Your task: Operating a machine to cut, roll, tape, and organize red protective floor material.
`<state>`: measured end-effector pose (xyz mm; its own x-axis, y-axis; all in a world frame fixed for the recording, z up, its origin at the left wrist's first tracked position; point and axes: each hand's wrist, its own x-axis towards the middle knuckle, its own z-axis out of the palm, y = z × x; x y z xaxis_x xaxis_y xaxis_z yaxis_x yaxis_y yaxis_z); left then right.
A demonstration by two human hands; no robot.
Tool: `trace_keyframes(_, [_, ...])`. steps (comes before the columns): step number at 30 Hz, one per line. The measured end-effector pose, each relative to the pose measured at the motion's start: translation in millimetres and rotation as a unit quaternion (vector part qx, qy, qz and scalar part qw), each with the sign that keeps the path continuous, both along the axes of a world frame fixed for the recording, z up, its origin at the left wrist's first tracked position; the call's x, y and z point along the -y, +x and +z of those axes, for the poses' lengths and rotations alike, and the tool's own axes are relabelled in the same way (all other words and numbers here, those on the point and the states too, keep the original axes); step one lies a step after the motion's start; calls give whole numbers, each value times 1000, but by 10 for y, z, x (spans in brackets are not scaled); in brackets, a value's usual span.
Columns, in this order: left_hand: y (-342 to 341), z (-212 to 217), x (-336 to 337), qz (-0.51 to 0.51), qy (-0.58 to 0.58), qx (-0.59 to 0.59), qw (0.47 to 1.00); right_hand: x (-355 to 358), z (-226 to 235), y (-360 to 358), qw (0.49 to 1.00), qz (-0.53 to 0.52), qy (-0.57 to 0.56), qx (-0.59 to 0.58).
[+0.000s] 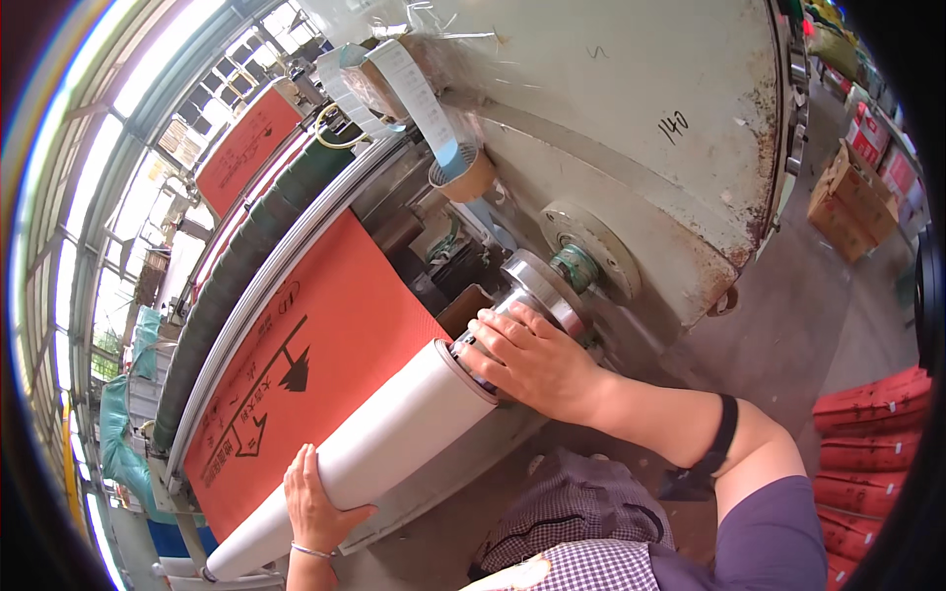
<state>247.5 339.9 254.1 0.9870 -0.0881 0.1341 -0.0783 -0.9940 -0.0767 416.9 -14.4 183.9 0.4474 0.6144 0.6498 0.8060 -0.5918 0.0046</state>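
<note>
A wide white roll lies across the machine in front of me, with a red printed sheet running down to it from beyond. My left hand rests on the roll toward its left part, fingers stretched along its surface and thumb out to the side. At the roll's right end, my right hand lies over the metal shaft, its fingers spread and slightly bent. A shiny metal collar sits just beyond that hand. What lies under the right palm is hidden.
The machine's large grey side housing stands at the right, its edge rusty. A roll of tape hangs at the frame, and a dark green roller spans behind the sheet. Red bundles are stacked at the right, below a cardboard box.
</note>
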Motion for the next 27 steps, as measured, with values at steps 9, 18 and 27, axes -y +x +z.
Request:
trace_keyframes(9, [170, -44, 142, 6, -5, 1, 1000, -189, -8, 313, 993, 4, -101, 67])
trace_keyframes(18, [583, -222, 777, -41, -9, 62, 997, -181, -3, 357, 993, 16, -99, 57])
trace_keyframes(27, [905, -71, 1372, -76, -71, 28, 994, -170, -2, 333, 995, 10, -82, 59])
